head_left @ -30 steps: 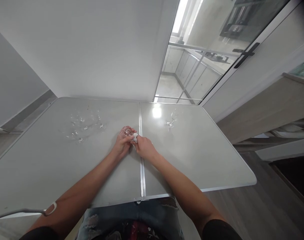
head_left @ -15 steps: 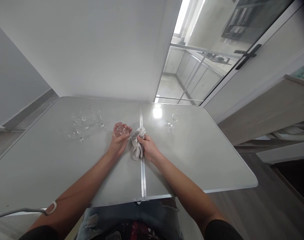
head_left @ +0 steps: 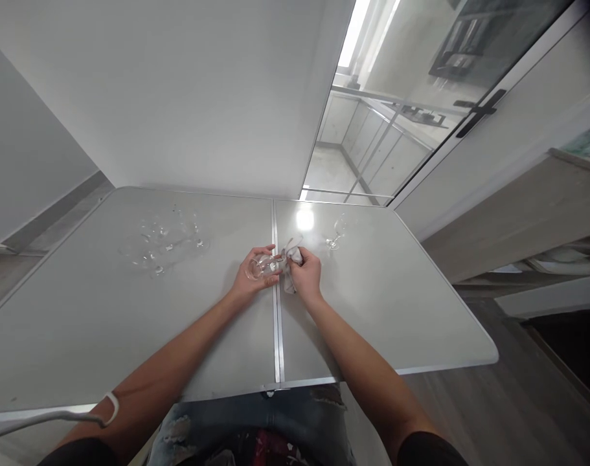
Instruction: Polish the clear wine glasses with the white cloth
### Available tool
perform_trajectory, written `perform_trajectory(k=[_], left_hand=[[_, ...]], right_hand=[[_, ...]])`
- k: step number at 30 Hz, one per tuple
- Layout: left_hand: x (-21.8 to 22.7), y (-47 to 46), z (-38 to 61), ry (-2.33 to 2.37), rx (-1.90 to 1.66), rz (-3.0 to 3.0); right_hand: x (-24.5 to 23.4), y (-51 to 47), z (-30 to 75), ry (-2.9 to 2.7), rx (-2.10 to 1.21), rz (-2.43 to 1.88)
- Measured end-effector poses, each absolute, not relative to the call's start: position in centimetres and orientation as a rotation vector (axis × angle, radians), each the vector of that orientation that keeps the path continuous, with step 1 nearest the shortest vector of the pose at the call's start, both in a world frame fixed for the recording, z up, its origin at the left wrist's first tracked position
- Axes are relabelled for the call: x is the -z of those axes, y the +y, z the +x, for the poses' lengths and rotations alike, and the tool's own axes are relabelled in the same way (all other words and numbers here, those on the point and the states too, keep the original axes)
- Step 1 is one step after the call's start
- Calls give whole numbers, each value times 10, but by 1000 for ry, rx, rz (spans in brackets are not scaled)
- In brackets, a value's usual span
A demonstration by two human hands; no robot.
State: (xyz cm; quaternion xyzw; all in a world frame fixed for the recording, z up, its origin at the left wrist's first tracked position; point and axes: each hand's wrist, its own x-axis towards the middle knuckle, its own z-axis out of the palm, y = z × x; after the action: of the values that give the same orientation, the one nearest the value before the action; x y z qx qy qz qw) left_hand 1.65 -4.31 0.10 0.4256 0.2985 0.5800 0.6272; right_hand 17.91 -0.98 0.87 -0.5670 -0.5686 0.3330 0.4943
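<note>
Near the table's middle seam, my left hand (head_left: 256, 268) is closed around the bowl of a clear wine glass (head_left: 261, 265), which lies sideways with its stem pointing right. My right hand (head_left: 307, 272) grips a whitish cloth (head_left: 291, 279), bunched around the stem and foot end of that glass. The cloth and fingers partly hide the foot. To the right stands another stemmed glass (head_left: 333, 241), apart from both hands. On the left, several clear stemmed glasses (head_left: 168, 244) stand in a group, their outlines faint against the tabletop.
The light grey folding table (head_left: 382, 310) has a metal seam (head_left: 278, 336) down its middle and meets a white wall (head_left: 202, 97) at the back. A glass door (head_left: 372, 129) with a black handle is behind right. A pale hooked cable (head_left: 81, 413) is at lower left.
Both hands have moved right with the glass and cloth. The left fingers have spread a little along the bowl, and the right hand has turned over the cloth at the foot end.
</note>
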Motion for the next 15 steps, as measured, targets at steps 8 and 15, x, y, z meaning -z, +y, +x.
perform_trajectory(k=[8, 15], left_hand=[[-9, -43, 4, 416, -962, 791], [2, -37, -3, 441, -863, 559]], right_hand=[[-20, -9, 187, -1498, -516, -1404], [-18, -18, 183, -1837, -581, -1095]])
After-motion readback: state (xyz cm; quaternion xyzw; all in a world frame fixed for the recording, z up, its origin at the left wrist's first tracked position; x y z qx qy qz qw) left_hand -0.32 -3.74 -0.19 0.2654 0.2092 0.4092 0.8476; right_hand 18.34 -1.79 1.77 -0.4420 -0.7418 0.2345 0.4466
